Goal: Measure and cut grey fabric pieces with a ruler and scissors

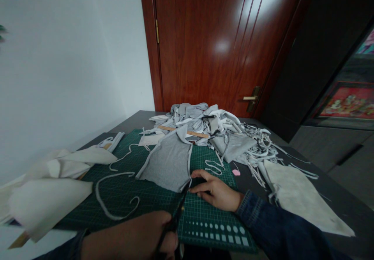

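Head view: black scissors (178, 214) at grey cloth's (169, 160) near right corner, both hands in.
Left hand (159, 224) closed round scissors handles; right hand (214, 191) fingertips at cloth's right edge, can't tell if pinched. Cloth lies mid-frame on green cutting mat (213, 215); scrap pile (193, 114) behind, cream fabric (49, 197) far left.

Gry cloth (166, 160) – on mat (157, 202); blk scissors (180, 207) @ nr edge

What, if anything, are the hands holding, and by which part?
The left hand holds black scissors by the handles; the right hand holds the flat grey fabric piece at its near right corner, with its fingertips.
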